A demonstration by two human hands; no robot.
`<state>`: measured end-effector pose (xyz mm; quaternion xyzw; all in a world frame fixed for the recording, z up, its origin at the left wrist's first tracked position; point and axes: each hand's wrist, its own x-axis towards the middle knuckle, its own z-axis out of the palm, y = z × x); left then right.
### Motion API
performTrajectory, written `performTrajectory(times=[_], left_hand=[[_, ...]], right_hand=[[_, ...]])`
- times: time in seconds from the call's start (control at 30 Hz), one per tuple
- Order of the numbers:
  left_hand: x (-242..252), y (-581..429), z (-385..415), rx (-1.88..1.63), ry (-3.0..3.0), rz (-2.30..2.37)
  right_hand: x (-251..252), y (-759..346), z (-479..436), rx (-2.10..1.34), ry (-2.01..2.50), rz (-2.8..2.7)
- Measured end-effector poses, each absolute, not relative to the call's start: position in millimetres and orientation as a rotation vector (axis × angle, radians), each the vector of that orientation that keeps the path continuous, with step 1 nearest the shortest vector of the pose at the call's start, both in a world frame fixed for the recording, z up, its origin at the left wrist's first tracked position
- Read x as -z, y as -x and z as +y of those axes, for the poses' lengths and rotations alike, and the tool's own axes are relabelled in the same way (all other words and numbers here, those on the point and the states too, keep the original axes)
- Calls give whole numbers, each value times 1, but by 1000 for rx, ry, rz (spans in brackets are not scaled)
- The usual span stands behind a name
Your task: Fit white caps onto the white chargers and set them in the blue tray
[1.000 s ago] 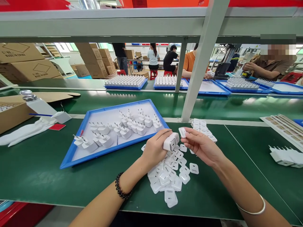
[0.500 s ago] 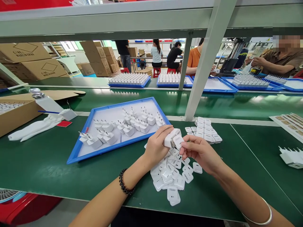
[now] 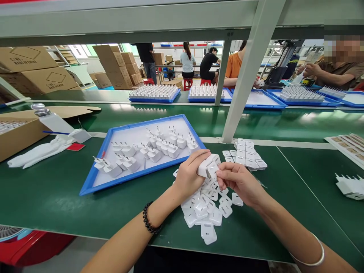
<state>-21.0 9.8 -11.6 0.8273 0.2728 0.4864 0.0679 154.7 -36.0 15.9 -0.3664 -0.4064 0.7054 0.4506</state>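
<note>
My left hand (image 3: 190,173) is wrapped round a white charger body (image 3: 206,165), held just above the green bench. My right hand (image 3: 238,181) pinches a small white end cap against the open end of that charger; the cap is mostly hidden by my fingers. Under both hands lies a heap of loose white caps (image 3: 205,212). A blue tray (image 3: 100,182) to the left holds several white chargers (image 3: 153,148) standing prongs up. More white caps (image 3: 247,158) lie in neat rows just beyond my right hand.
A grey post (image 3: 241,87) rises behind the hands. A cardboard box (image 3: 17,134), white gloves (image 3: 36,151) and a dispenser bottle (image 3: 48,119) sit at left. White parts (image 3: 351,186) lie at right. Other people work at the far benches, with blue trays (image 3: 155,98) of chargers.
My right hand has brought the small cap from beside the charger onto its end, and both hands have closed together. The view has shifted slightly.
</note>
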Motion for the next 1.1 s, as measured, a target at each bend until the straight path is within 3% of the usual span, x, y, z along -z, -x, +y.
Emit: performTrajectory(times=[1.1], left_hand=[[11,22,8,-1504,-2651,684]], right_hand=[[-23,-152,-41,-1680,1010,-1086]])
